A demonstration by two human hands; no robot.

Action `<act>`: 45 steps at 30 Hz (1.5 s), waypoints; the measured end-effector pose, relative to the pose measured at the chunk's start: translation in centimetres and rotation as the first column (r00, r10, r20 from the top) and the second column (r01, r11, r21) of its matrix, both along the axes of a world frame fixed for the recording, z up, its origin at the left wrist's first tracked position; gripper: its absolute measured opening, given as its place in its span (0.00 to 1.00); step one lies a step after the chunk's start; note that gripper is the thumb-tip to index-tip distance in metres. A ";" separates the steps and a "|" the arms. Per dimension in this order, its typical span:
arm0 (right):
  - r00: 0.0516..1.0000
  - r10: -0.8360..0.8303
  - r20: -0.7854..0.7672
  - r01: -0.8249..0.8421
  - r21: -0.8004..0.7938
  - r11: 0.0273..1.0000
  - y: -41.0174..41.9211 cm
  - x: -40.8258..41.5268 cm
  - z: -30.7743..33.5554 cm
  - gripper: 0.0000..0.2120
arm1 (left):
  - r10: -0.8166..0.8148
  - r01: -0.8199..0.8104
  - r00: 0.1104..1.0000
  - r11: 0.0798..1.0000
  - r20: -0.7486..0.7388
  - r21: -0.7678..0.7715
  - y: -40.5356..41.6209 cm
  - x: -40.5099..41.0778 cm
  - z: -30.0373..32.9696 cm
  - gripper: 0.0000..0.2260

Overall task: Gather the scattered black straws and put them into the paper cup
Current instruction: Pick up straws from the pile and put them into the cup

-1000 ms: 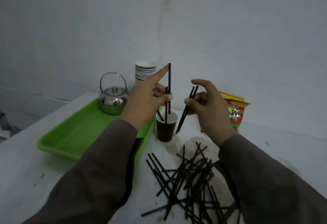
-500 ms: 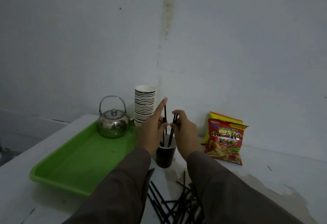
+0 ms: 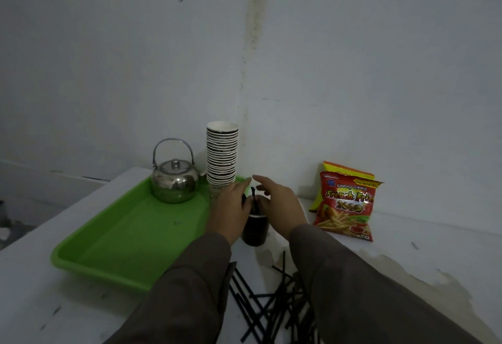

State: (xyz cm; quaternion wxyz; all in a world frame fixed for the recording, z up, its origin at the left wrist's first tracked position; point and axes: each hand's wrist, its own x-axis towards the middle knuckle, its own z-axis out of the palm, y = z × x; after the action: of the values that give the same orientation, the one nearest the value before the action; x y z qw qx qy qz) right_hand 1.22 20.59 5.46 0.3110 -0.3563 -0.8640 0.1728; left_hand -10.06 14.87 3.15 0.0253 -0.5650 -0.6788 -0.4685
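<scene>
A dark paper cup (image 3: 255,232) stands on the white table just right of the green tray. A few black straws (image 3: 253,197) stand upright in it, their tips between my two hands. My left hand (image 3: 230,209) is over the cup's left side, thumb and fingers pinched against those straws. My right hand (image 3: 281,203) hovers over the cup's right side with its fingers spread and nothing held. A pile of several loose black straws (image 3: 271,303) lies on the table in front of the cup, partly hidden by my sleeves.
A green tray (image 3: 122,237) lies at the left with a steel kettle (image 3: 175,180) at its far end. A tall stack of paper cups (image 3: 222,153) stands behind my left hand. Two snack bags (image 3: 347,202) lean on the wall at the right.
Both hands have come down to the cup and the straws have sunk into it. My right hand has let go of its straws and spread its fingers. The camera has tilted up.
</scene>
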 end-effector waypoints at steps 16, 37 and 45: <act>0.988 -0.050 -0.149 0.025 -0.162 0.986 -10.1 13.9 -3.2 0.10 | -0.333 0.331 0.940 0.943 -0.073 -0.034 -11.4 9.0 -1.5 0.10; 0.957 -0.037 0.288 0.026 0.042 0.999 -15.5 16.5 -7.0 0.16 | -0.482 0.345 0.852 0.809 -0.202 -0.475 -13.5 10.4 -3.1 0.06; 0.970 -0.100 0.223 0.115 -0.058 0.992 -14.7 16.8 -7.0 0.10 | -0.611 0.412 0.787 0.622 -0.084 -0.666 -14.5 11.2 -2.2 0.14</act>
State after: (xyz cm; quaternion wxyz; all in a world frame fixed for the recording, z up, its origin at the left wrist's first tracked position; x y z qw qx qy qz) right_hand 18.07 5.85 -1.57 0.2097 -0.4302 -0.8659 0.1455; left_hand 1.15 0.35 0.92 -0.1927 -0.7770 -0.5880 -0.1155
